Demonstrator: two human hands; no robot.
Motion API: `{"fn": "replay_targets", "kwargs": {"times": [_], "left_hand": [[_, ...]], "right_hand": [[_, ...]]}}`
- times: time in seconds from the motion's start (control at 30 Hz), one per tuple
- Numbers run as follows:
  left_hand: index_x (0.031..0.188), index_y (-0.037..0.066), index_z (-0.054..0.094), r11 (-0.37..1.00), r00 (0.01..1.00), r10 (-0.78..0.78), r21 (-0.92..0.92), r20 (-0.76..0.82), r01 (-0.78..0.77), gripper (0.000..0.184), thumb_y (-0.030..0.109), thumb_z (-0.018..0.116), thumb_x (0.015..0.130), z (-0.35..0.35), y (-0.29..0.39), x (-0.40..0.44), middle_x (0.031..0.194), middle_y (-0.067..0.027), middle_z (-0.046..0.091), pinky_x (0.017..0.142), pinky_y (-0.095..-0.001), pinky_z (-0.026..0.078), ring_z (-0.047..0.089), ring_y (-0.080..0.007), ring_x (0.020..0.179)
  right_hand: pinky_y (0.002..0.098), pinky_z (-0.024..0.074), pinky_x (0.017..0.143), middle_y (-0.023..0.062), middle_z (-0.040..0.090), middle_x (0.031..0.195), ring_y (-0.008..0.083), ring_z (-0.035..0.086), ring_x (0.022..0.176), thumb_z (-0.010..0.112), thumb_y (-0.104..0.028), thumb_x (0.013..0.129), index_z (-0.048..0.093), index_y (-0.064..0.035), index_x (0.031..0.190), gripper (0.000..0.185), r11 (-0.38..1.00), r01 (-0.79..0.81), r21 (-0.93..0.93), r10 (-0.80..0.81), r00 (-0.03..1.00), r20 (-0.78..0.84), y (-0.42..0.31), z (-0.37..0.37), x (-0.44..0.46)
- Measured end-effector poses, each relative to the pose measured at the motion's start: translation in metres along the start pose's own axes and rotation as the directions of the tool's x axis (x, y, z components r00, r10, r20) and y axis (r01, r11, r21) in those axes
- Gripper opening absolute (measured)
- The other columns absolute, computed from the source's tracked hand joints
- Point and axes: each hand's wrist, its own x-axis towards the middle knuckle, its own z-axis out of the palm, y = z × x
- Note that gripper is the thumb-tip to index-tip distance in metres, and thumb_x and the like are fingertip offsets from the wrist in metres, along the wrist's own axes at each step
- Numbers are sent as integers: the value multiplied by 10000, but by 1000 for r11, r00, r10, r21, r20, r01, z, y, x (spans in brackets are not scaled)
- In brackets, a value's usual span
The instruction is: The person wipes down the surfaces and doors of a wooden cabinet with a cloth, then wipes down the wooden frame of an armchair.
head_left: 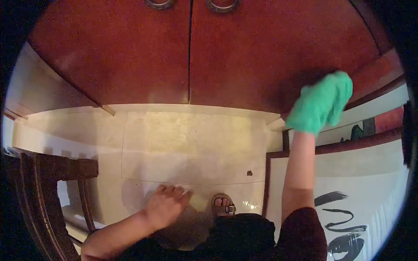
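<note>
Right hand point(310, 114) reaches out to the lower right part of a glossy red-brown wooden cabinet door point(252, 52), sheathed to the wrist in a soft, bright green fabric covering point(326, 98). Whether its fingers are clenched on that fabric or simply inside it, I cannot tell. Left hand point(165, 205) is empty, fingers loosely bent, above the pale tiled floor point(148, 161).

Good work here, I judge, calls for a flat palm, even pressure and strokes along the panel, with the fabric spread so no loose fold snags the door's edge. Best keep the forearm clear of the white panel with black brush strokes point(344, 182), just below it in view, and let the left hand steady the body.

Blur softens the green fabric, and it hides the fingers, so contact with the door is likely but unproven. Both round metal ring handles point(222, 9) are cut off at the top edge. Deep shadow swallows much of the dark wooden furniture point(39, 187) at lower left.
</note>
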Motion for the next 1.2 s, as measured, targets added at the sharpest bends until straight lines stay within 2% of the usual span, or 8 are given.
{"fn": "replay_targets", "kwargs": {"times": [0.13, 0.53, 0.57, 0.63, 0.77, 0.87, 1.1, 1.2], "left_hand": [[1120, 95, 547, 998, 979, -6, 65, 202, -7, 412, 196, 530, 721, -11, 8, -44, 887, -78, 567, 759, -398, 423, 551, -247, 881], [1051, 73, 540, 990, 992, -120, 75, 24, 118, 340, 174, 512, 727, -19, 2, -90, 863, -85, 574, 711, -414, 434, 557, -256, 809], [1067, 81, 547, 989, 990, -140, 51, 24, 138, 354, 170, 511, 726, -21, -1, -91, 868, -83, 567, 734, -413, 427, 553, -247, 833], [1082, 90, 552, 987, 987, -157, 46, 31, 155, 367, 163, 509, 725, -27, -6, -89, 867, -80, 560, 758, -411, 422, 549, -237, 852], [1085, 94, 543, 985, 988, -150, 84, -19, 151, 370, 162, 507, 723, -30, -12, -80, 839, -79, 559, 759, -410, 425, 552, -236, 829], [1120, 116, 531, 982, 983, -179, 73, 31, 176, 456, 234, 596, 684, -24, -16, -83, 862, -93, 567, 715, -412, 423, 563, -256, 803], [1090, 125, 556, 968, 949, -249, 72, 194, 239, 408, 283, 624, 720, -9, -14, -76, 817, -81, 576, 646, -407, 409, 576, -249, 746], [1055, 116, 558, 978, 977, -210, 5, 24, 210, 359, 261, 603, 729, -19, -13, -72, 798, -74, 578, 650, -406, 409, 578, -250, 724]], "right_hand": [[441, 471, 652, 147, 606, 868, 292, 583, 779, 479, -234, 795, 644, -78, 847, 233, 563, 571, -598, -349, 820, 453, -57, 32, 8], [373, 487, 606, 144, 615, 766, 293, 607, 697, 498, -205, 770, 610, -88, 821, 170, 625, 364, 691, -538, 842, 43, -109, 41, -25], [345, 461, 575, 72, 554, 685, 239, 552, 629, 466, -270, 803, 561, -122, 734, 188, 238, -282, 929, -294, 891, 346, -97, 38, -10], [285, 405, 524, -7, 407, 546, 181, 455, 534, 442, -404, 838, 450, -175, 610, 324, -700, -465, 542, 110, 680, 725, -67, 30, 25], [286, 429, 638, -13, 513, 675, 160, 522, 678, 486, -409, 839, 555, -198, 725, 249, -924, -190, 332, 150, 617, 772, 17, 95, 3], [312, 433, 623, 12, 547, 691, 177, 529, 670, 500, -355, 814, 583, -174, 743, 211, -851, 391, -350, -123, 499, 858, -19, 134, -69], [349, 400, 527, 27, 521, 631, 200, 466, 567, 504, -288, 735, 555, -161, 634, 170, -870, -492, 25, -311, 589, 745, -181, 122, -129], [357, 381, 496, 31, 498, 601, 199, 439, 533, 506, -245, 710, 529, -152, 585, 158, -693, 18, -721, -530, 665, 526, -144, 111, -112]]}}
